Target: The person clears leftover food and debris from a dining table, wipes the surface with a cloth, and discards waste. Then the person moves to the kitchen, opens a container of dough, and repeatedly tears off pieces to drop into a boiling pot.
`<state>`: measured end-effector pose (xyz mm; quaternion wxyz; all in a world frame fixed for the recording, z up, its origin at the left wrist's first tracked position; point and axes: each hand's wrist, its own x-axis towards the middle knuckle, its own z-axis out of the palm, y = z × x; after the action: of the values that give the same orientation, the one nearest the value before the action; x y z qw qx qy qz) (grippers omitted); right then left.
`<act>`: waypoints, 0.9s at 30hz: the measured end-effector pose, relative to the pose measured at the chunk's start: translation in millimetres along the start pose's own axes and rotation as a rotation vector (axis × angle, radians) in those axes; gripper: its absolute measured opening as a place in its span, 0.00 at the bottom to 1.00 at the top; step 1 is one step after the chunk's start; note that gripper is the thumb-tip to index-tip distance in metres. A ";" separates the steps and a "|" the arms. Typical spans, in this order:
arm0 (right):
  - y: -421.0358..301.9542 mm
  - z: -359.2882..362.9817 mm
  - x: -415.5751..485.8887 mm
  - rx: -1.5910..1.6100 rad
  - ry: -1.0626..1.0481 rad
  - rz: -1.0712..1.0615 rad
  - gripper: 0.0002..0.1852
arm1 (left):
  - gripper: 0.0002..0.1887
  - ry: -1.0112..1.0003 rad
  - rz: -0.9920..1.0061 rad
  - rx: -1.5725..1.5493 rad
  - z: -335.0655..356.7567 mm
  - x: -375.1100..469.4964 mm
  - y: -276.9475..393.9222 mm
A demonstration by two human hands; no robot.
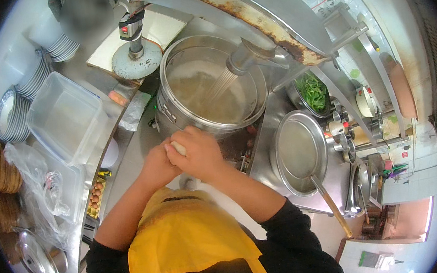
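My left hand [160, 164] and my right hand [196, 152] are pressed together in front of a large steel pot, in front of my yellow apron. Between them shows a small part of a pale lump [179, 148], perhaps dough; the hands hide the rest. The big steel pot [163, 98] holds cloudy liquid. Above it a metal noodle press [239, 61] has many pale strands [219, 87] hanging from its end down into the liquid.
A steel basin [319, 138] with a wooden-handled strainer [329, 202] stands at right, near a bowl of green leaves [312, 92]. At left are a plastic tub [67, 117], stacked plates [13, 115], a plastic bag [37, 181], a lidded pot [42, 256] and eggs [95, 195].
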<state>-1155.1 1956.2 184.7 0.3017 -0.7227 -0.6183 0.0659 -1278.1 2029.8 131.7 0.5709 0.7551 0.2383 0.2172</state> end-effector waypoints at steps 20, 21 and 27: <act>81.9 33.3 -55.7 0.854 -0.080 0.972 0.13 | 0.10 -0.424 -0.089 0.866 57.6 54.1 -24.4; 71.4 20.2 -62.5 0.813 -0.171 0.813 0.12 | 0.10 -0.341 -0.170 0.831 55.0 58.2 -40.8; 100.3 -69.3 -75.3 0.797 -0.036 0.606 0.21 | 0.12 0.030 -0.185 0.556 38.8 38.8 -92.4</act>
<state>-1054.1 1856.0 168.0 0.5109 -0.6970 -0.3124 0.3943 -1234.4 2045.7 34.8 0.3559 0.8543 0.3649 0.1017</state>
